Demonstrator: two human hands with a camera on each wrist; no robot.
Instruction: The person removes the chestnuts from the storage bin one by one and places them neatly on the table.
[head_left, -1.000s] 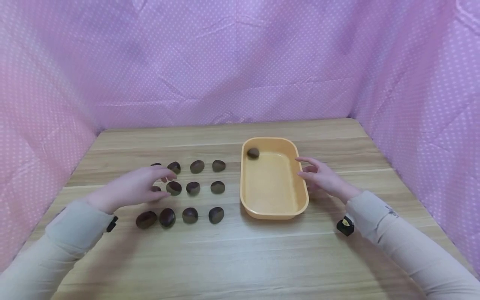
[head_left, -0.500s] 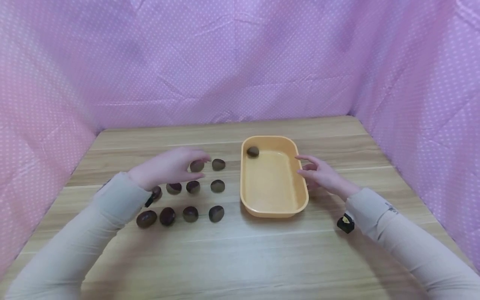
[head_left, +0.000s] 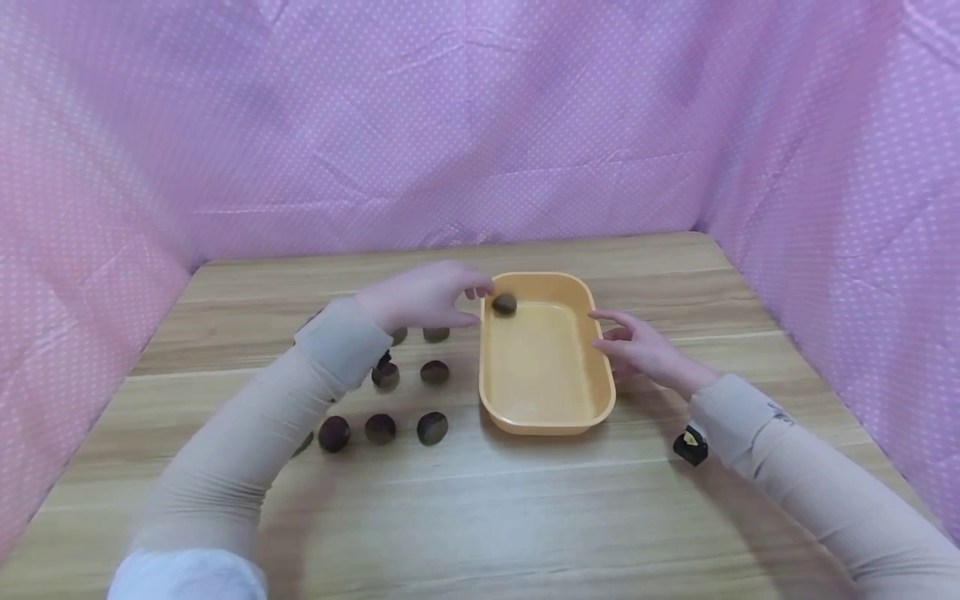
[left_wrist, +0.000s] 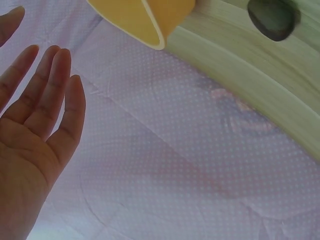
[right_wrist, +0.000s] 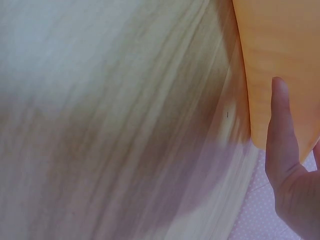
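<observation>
My left hand (head_left: pixel 429 296) is at the near-left rim of a yellow plastic basin (head_left: pixel 543 367), towards its far end. In the left wrist view the same hand (left_wrist: pixel 37 130) shows a bare palm and extended fingers, holding nothing. Inside the basin's far left corner lies one dark brown, rounded piece that looks like a chestnut (head_left: pixel 505 304). My right hand (head_left: pixel 647 354) rests against the basin's right side, with thumb and fingers extended. From the right wrist view, a straight finger (right_wrist: pixel 281 120) lies along the yellow wall; how firmly it presses cannot be told.
Several more chestnuts (head_left: pixel 432 427) stand in rows left of the basin, partly hidden by my left arm. One chestnut (left_wrist: pixel 272 19) shows in the left wrist view. The wooden table (head_left: pixel 465 517) is enclosed by pink dotted cloth (head_left: pixel 465 125).
My left hand has swept rightward and away, from over the left end of the chestnut rows to the basin's left rim. My right hand and the basin have stayed almost still.
</observation>
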